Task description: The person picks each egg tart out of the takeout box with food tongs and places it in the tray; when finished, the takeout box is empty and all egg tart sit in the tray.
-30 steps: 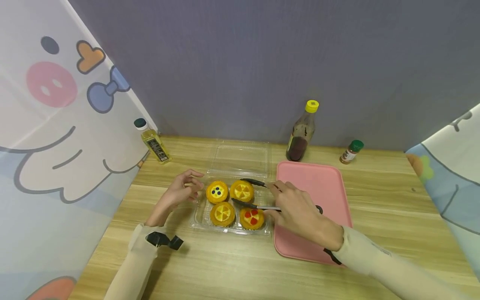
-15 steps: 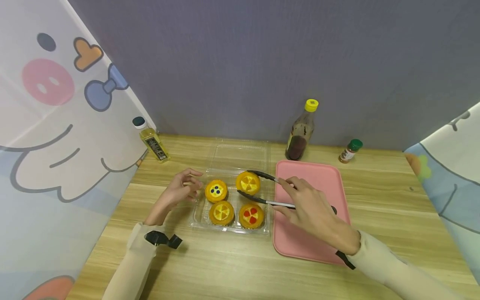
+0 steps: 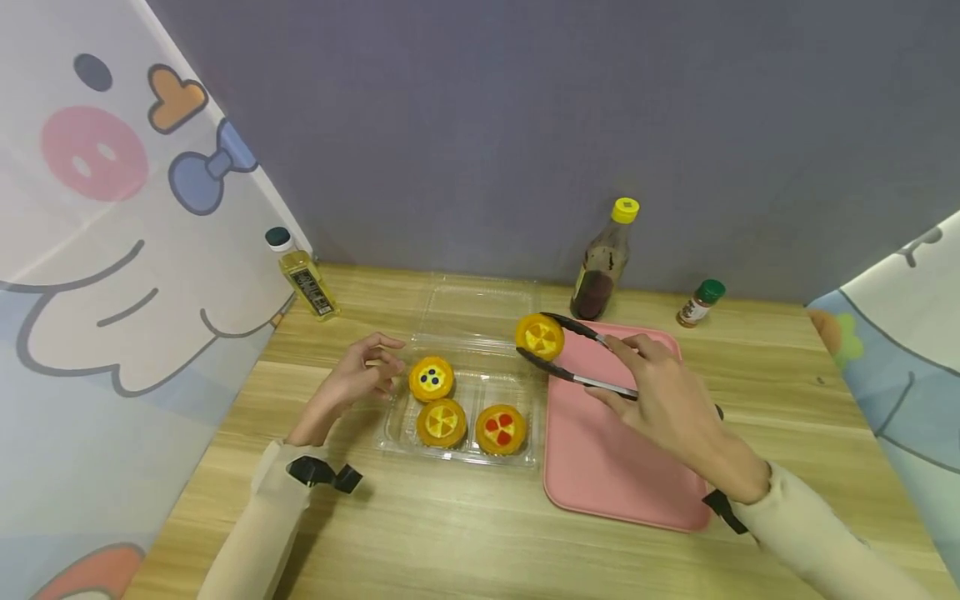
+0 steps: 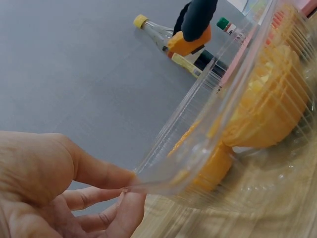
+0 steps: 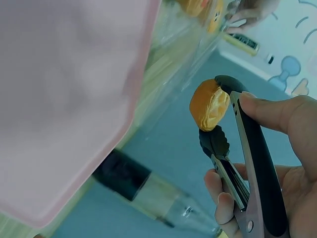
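My right hand [image 3: 666, 392] grips black-and-silver tongs [image 5: 255, 153]. Between their tips hangs an egg tart with orange wedges [image 3: 540, 337], raised over the gap between the clear plastic container [image 3: 459, 457] and the pink tray [image 3: 600, 475]. With thumb and finger, my left hand [image 4: 84, 186] pinches the container's left rim. Inside the container sit a tart with blueberries [image 3: 431, 379], another orange-wedge tart [image 3: 441, 423] and a tart with red pieces [image 3: 501, 429]. The container's lid [image 3: 480, 310] lies folded back behind it.
A dark sauce bottle with a yellow cap [image 3: 600, 267] stands behind the tray. To its right is a small green-capped spice jar [image 3: 701, 303]. An oil bottle [image 3: 307, 279] stands at the back left. A grey panel [image 3: 480, 142] closes off the table's rear.
My right hand has moved right and up with the tongs, lifting the orange-wedge tart out of the container's back right toward the tray. The left hand has stayed at the container's rim.
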`<state>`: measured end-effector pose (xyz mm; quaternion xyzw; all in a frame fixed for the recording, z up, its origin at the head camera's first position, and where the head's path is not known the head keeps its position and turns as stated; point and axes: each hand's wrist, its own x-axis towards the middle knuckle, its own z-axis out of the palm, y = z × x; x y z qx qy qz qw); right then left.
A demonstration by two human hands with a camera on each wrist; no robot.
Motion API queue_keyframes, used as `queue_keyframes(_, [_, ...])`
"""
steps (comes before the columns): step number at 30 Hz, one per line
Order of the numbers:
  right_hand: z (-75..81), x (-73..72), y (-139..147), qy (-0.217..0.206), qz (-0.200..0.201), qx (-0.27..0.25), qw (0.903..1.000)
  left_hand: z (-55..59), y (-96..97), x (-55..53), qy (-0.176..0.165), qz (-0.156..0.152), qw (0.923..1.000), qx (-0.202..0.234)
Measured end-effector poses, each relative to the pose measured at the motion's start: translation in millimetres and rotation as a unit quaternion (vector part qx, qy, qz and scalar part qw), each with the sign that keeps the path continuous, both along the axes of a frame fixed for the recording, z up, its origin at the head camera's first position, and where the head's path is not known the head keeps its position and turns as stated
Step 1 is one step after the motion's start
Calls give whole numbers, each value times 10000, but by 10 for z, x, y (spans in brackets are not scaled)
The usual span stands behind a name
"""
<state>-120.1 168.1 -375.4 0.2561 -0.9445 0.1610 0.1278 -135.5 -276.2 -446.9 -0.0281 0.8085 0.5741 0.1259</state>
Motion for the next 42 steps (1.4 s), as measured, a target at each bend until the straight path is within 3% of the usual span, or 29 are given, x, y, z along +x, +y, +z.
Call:
queue_keyframes(8, [-108, -126, 276, 103, -313, 96, 9994, 27, 0, -18, -57, -37, 10000, 66])
queue_keyframes(16, [-227, -274, 411, -22, -485, 218, 9986, 43, -27, -8, -51, 2, 10000, 58])
queue_keyframes(20, [-274, -335, 400, -291, -516, 480, 9971, 41, -47, 21, -73, 47, 10000, 37])
queue_keyframes(26, [-331, -360, 378, -553, -516, 679, 9948, 33, -41, 35, -51, 5, 9999, 96])
queue_keyframes(42, [-409, -401, 371, -446, -539, 458, 9965, 38, -22, -2, -123, -55, 9999, 75])
